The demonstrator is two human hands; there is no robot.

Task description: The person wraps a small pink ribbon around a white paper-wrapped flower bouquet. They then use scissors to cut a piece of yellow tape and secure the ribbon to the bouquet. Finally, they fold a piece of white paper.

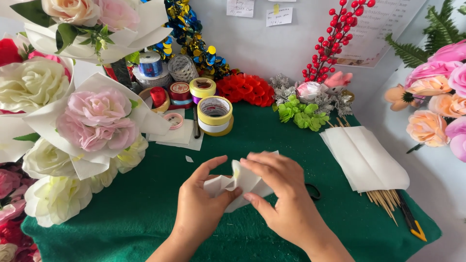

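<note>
My left hand [201, 201] and my right hand [279, 191] both hold a folded piece of white paper [238, 184] just above the green felt table cover [145, 204]. The left thumb and fingers pinch the paper's left part. My right hand lies over its right part, fingers curled on the top fold. A little yellow-green shows inside the fold. Much of the paper is hidden under my right hand.
Artificial pink and cream flowers wrapped in white paper [92, 121] crowd the left. Tape rolls [214, 115] and ribbon spools [151, 65] stand at the back. White paper sheets [364, 157] lie over wooden skewers [386, 201] at the right, with a yellow-tipped cutter [412, 223] and red berries [335, 39].
</note>
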